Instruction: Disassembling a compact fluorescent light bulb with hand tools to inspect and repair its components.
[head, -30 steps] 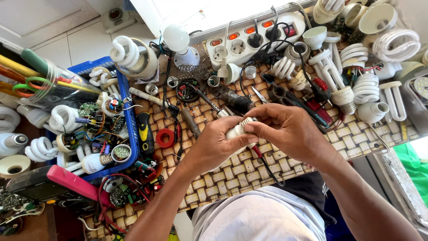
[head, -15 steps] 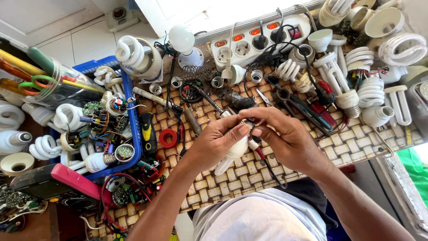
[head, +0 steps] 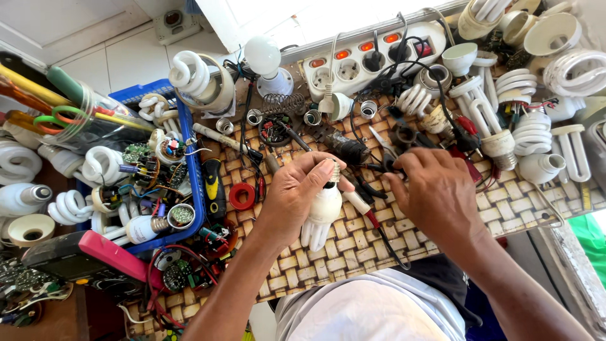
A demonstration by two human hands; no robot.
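Head view: left hand (head: pixel 297 196) gripping white compact fluorescent bulb (head: pixel 322 215) at frame centre, fingers curling round its body, tubes pointing down-frame, screw cap up under thumb. Right hand (head: pixel 435 192) hovering just right of bulb, palm down, fingers bent over dark pliers (head: pixel 385 165); grasp on them unclear. Hands sitting close, not touching. All lying over woven mat (head: pixel 505 215); blue tray (head: pixel 192 164) sitting at left.
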